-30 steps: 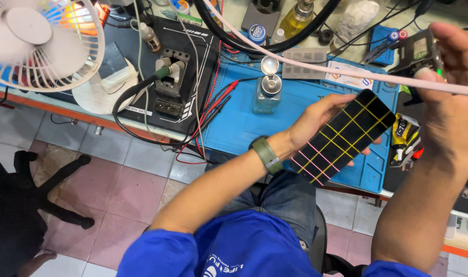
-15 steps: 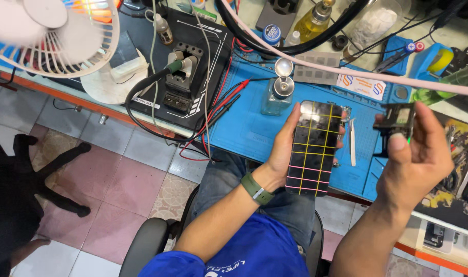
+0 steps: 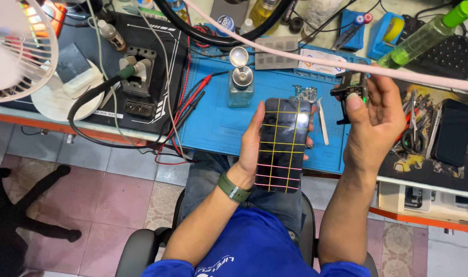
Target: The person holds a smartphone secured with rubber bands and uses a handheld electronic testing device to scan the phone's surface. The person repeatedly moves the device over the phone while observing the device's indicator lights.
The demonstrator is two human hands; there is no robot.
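Note:
My left hand (image 3: 253,139) holds a black smartphone (image 3: 284,144) upright over my lap, its dark screen crossed by yellow and pink grid lines. A green band sits on that wrist. My right hand (image 3: 373,119) is raised to the right of the phone and grips a small black device (image 3: 351,88) with a green light between thumb and fingers. Both hands hover at the front edge of a blue work mat (image 3: 221,115).
On the mat stand a glass pump bottle (image 3: 241,82), a small circuit board (image 3: 305,94) and white tweezers (image 3: 322,121). A pink cable (image 3: 316,60) crosses the bench. A white fan (image 3: 16,48) sits at left, a black fixture (image 3: 136,87) with cables beside it, scissors and tools (image 3: 413,133) at right.
The phone has swung from tilted to upright and come closer to my body. My right hand with the small device moved left, nearer the phone. The view shifted over the bench.

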